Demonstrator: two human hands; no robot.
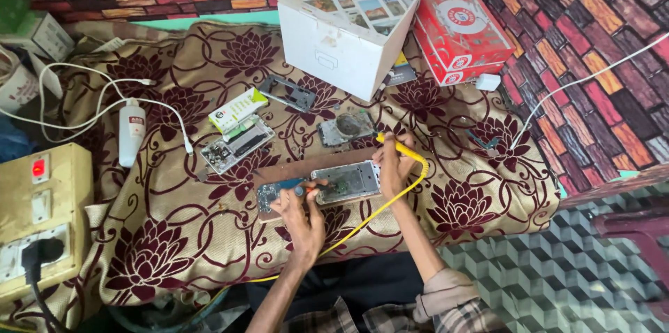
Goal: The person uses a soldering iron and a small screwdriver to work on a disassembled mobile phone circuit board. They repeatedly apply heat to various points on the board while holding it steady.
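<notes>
Place: small phone-repair workshop.
Evidence: opened phones (237, 143) at centre; switchboard box (42, 218) at 9 o'clock; soldering iron (401, 148).

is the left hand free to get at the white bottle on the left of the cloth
Probably not right away: the left hand is pressed on the opened phone, steadying it. The white bottle lies unblocked apart from a white cable beside it.

opened phone (346, 182) on board (279, 169), box (346, 26) behind, bottle (131, 131) far left
</notes>
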